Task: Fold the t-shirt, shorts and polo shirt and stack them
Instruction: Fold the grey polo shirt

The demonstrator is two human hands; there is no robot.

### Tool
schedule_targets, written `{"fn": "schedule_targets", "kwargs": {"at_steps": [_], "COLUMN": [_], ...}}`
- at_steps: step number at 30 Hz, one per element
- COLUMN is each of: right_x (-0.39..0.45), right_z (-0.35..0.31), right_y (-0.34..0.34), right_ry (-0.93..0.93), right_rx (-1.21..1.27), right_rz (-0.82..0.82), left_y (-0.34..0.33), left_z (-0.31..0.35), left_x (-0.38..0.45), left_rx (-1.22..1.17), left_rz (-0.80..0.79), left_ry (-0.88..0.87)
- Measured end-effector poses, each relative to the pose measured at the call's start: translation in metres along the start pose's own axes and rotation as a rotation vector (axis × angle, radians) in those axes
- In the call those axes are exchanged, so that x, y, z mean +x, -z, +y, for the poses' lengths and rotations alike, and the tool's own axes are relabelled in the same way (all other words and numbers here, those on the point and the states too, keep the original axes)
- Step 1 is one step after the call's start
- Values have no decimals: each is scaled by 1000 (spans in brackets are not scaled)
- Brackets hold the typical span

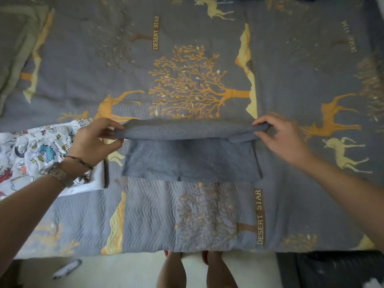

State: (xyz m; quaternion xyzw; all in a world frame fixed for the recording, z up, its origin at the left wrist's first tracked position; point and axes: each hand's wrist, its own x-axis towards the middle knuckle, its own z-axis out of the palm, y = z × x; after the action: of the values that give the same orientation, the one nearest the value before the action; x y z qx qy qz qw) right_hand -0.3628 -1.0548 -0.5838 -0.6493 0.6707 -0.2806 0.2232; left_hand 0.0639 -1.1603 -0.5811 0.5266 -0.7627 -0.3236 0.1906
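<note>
On bed, grey garment (pixel 191 159) half-folded, L hand (pixel 97 140) & R hand (pixel 280 138) pinching its top fold.

Between the left hand (pixel 97 140) and right hand (pixel 280 138), matt grey knit garment (pixel 191 159); beneath them, quilted, rippled bedspread (pixel 149 215).

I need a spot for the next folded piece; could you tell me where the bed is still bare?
Bare: bedspread nearer than the grey garment, and right of the right hand. Crowded: the printed white garment by the left hand.
</note>
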Motion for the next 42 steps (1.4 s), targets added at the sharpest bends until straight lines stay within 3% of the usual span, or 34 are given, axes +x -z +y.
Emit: {"fn": "schedule_targets", "kwargs": {"at_steps": [5, 10, 16, 19, 24, 27, 32, 35, 42], "right_x": [-63, -98, -123, -124, -97, -87, -82, -79, -71], "right_z": [15, 26, 40, 38, 37, 51, 62, 67, 70], "right_y": [-28, -69, -95, -94, -89, -93, -96, -93, -92], "right_ry": [176, 229, 190, 42, -433, -664, -647, -567, -421], "right_rx": [-226, -397, -446, -260, 74, 239, 310, 385, 465], "right_rz": [-196, -319, -475, -446, 80, 64, 46, 27, -241], "left_y": [-22, -61, -83, -81, -91, -124, -184, -207, -227], "left_z": [-20, -39, -55, -46, -16, 12, 38, 37, 30], "left_x": [-38, -62, -81, -76, -46, -25, -6, 2, 13], "left_rx": [204, 519, 609, 644, 529, 504, 649, 763, 834], "left_rz": [-155, -287, -481, -446, -161, -179, -403, -443, -619], "left_ry": [-151, -60, 44, 31, -157, -223, -238, -262, -138]}}
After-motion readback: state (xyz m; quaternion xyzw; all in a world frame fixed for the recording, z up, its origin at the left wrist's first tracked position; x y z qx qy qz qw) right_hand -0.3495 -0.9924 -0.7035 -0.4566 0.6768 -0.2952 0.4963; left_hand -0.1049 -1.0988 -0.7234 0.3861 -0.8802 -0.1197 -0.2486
